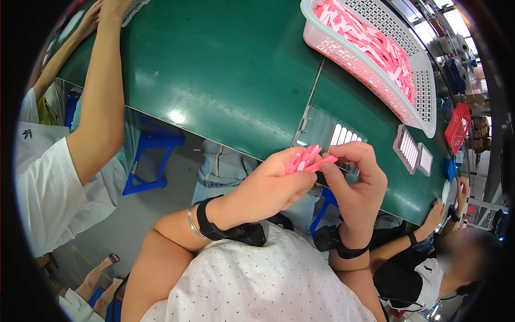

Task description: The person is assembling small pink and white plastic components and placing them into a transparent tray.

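Observation:
My left hand (271,185) is closed around a bunch of small pink strips (304,159), their ends poking out past the thumb and fingers. Thumb and forefinger of my right hand (360,180) pinch one pink strip (328,160) at the edge of that bunch. Just beyond both hands, on the green table, lies an open clear plastic case (316,127). White oblong pieces (343,134) sit side by side in its right part, and my right hand hides some of it.
A white perforated basket (362,63) heaped with pink and white strips (370,40) stands at the far right of the green table (214,64). Two small filled cases (407,149) lie beyond my right hand. Co-workers sit at left and right; a blue stool (150,155) stands below.

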Demonstrator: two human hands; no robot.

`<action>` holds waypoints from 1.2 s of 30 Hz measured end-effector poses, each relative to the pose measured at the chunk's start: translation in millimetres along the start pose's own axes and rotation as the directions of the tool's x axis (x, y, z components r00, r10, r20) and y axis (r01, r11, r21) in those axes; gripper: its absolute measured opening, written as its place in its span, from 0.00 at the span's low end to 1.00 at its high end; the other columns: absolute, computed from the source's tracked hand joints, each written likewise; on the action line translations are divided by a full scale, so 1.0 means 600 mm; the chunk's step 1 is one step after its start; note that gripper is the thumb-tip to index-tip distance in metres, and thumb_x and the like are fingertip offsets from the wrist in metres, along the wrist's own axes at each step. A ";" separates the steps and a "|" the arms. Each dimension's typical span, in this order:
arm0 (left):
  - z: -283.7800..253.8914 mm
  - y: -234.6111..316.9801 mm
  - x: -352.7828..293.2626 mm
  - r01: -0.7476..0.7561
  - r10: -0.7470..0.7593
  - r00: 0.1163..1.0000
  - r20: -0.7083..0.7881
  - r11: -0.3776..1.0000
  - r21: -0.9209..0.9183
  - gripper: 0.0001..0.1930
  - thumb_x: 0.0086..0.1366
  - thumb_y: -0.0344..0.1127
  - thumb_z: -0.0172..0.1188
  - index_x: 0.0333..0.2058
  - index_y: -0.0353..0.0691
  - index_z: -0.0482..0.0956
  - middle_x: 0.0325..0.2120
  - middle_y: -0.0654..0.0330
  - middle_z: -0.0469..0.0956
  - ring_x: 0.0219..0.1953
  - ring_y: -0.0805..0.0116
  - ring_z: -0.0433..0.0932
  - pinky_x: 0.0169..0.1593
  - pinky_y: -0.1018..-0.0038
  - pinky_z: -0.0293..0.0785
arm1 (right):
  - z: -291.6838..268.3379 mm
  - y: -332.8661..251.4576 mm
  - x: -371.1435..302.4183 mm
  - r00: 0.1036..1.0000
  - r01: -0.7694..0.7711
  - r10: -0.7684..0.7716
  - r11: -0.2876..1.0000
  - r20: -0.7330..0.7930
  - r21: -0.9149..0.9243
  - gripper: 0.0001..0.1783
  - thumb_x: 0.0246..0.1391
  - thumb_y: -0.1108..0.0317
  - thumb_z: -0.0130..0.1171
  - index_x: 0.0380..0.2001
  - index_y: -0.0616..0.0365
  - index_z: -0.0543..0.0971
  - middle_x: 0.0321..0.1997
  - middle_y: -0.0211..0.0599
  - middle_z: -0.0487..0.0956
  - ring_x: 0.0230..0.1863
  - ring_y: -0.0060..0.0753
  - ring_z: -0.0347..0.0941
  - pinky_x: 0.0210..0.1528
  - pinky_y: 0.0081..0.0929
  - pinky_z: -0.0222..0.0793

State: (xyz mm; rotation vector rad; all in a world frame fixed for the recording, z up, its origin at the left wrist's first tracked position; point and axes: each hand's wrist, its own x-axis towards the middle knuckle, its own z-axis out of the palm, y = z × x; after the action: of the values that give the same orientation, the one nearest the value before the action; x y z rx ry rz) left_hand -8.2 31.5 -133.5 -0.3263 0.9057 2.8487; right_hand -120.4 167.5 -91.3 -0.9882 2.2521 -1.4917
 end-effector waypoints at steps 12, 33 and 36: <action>0.017 0.024 -0.013 -0.050 0.066 0.995 -0.076 0.980 0.193 0.15 0.71 0.36 0.51 0.51 0.32 0.73 0.32 0.56 0.79 0.31 0.71 0.80 0.30 0.76 0.79 | -0.001 0.013 0.031 0.845 0.383 -0.532 0.676 -0.057 -0.629 0.12 0.39 0.79 0.65 0.28 0.49 0.78 0.31 0.21 0.80 0.43 0.37 0.72 0.50 0.36 0.59; 0.019 0.018 -0.010 -0.087 0.113 0.984 -0.138 0.980 0.181 0.15 0.73 0.36 0.46 0.50 0.30 0.70 0.35 0.53 0.79 0.23 0.71 0.80 0.21 0.81 0.76 | -0.004 0.000 0.014 0.992 -0.084 0.063 0.977 0.110 0.196 0.10 0.47 0.81 0.64 0.35 0.60 0.80 0.38 0.39 0.79 0.47 0.30 0.70 0.51 0.26 0.65; 0.023 0.021 -0.009 -0.128 0.147 0.967 -0.208 0.987 0.099 0.16 0.73 0.36 0.45 0.51 0.30 0.69 0.35 0.53 0.79 0.23 0.70 0.81 0.21 0.80 0.76 | -0.004 0.007 0.024 0.999 0.040 -0.035 0.929 -0.021 0.368 0.07 0.48 0.82 0.62 0.32 0.61 0.78 0.38 0.38 0.80 0.49 0.31 0.70 0.52 0.28 0.65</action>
State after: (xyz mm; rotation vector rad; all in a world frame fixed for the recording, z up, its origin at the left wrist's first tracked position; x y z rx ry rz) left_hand -7.7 29.1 -114.6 -0.5940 1.1273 2.9302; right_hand -134.0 160.8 -92.1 -0.9075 1.8670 -1.8531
